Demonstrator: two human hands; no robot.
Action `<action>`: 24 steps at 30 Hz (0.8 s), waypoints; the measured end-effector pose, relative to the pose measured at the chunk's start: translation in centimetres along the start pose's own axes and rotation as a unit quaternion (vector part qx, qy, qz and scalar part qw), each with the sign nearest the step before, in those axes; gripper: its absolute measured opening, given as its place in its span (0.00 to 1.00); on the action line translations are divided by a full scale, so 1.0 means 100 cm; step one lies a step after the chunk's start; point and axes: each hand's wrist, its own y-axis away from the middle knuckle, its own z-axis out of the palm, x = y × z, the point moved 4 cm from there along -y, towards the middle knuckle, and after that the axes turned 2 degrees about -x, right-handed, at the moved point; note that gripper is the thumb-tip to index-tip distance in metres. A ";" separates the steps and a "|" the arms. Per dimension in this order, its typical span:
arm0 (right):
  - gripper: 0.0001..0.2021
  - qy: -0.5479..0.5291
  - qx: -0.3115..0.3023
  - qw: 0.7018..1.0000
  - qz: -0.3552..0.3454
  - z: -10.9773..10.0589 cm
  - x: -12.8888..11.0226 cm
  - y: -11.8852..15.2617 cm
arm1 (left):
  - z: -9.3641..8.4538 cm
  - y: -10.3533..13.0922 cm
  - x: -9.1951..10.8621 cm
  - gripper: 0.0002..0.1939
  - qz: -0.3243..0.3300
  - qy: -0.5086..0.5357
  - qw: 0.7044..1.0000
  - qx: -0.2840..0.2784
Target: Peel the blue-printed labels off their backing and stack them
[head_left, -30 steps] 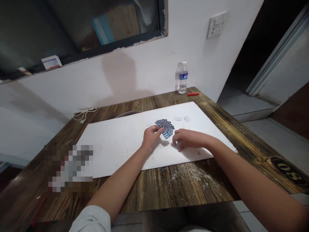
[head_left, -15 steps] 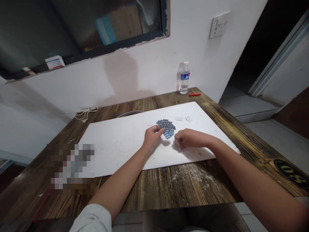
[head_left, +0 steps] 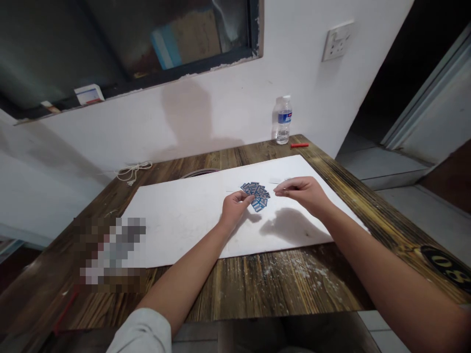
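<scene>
My left hand is closed, thumb on top, around the left edge of a fan-shaped blue-and-grey cluster of small rectangular pieces. It is held a little above a white board and casts a shadow there. My right hand hovers just right of the cluster, apart from it, its thumb and fingertips drawn together in a pinch. Whatever those fingertips hold, if anything, is too small to make out. Behind the right hand lies a pale paper slip on the board, and another beside it is mostly covered by the hand.
The board lies on a dark wooden table with white crumbs along its front. At the back stand a water bottle and a red pen-like stick. A white cord lies back left. A blurred patch hides something at front left.
My right hand has risen off the board and moved right and away from me, now partly over the paper slips. My left hand still holds the blue-and-grey cluster.
</scene>
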 end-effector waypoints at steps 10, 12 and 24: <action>0.15 -0.032 0.084 0.996 0.029 -0.008 0.005 -0.003 | 0.000 0.000 -0.001 0.14 -0.002 -0.022 1.000 -0.004; 0.16 -0.022 0.083 0.996 0.034 -0.008 0.009 -0.004 | 0.000 0.000 0.000 0.14 0.000 -0.025 1.000 -0.006; 0.08 0.163 0.024 0.986 0.010 -0.004 0.016 -0.003 | 0.003 0.003 0.008 0.12 0.001 -0.055 0.998 -0.030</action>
